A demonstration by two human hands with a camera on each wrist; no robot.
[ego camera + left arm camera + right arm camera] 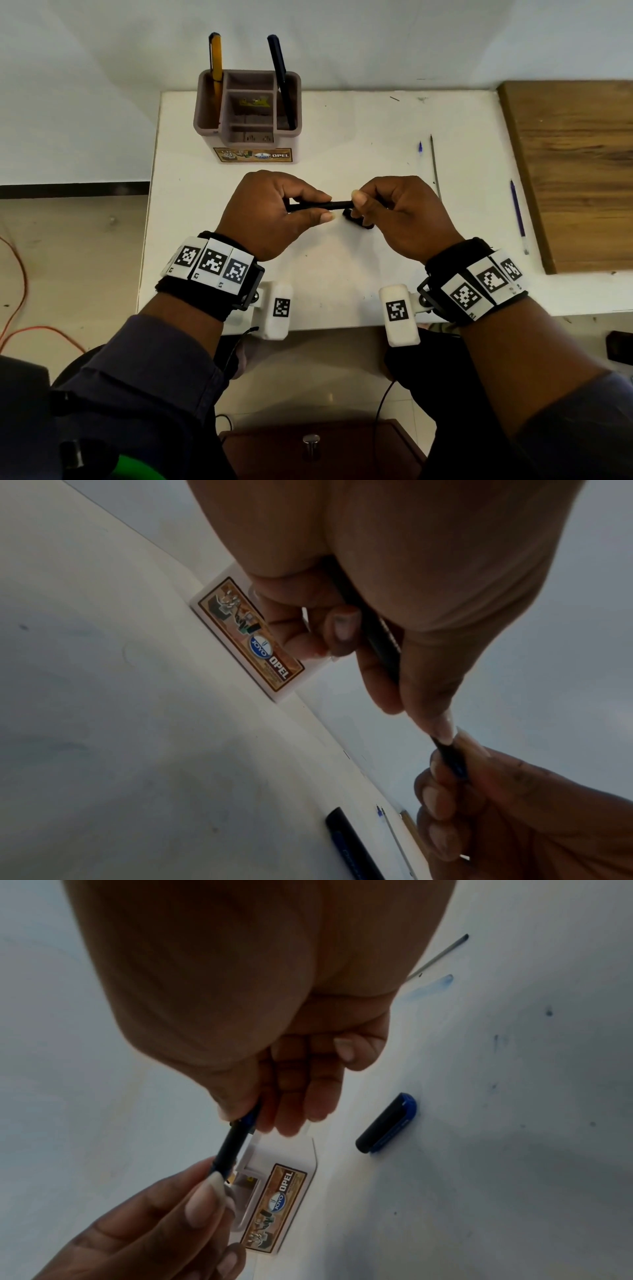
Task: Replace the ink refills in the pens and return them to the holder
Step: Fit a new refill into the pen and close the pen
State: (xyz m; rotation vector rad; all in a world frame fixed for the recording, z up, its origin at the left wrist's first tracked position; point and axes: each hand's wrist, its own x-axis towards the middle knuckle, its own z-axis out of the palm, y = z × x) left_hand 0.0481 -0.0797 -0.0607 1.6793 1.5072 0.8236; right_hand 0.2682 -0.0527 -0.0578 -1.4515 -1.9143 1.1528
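Both hands hold one dark blue pen (337,205) level above the white table (342,144). My left hand (274,209) grips the barrel (380,642) between curled fingers and thumb. My right hand (397,209) pinches the pen's other end (236,1139) with thumb and fingers. The pen's cap (387,1123) lies on the table just below the right hand, also seen as the cap (352,845) in the left wrist view. The holder (246,113) stands behind the hands with a yellow pen (215,65) and a dark pen (281,78) upright in it.
Loose refills lie to the right: a thin grey one (434,164), a clear one with a blue tip (420,150) and a blue one (519,216) near the table's right edge. A wooden board (579,171) adjoins the table there.
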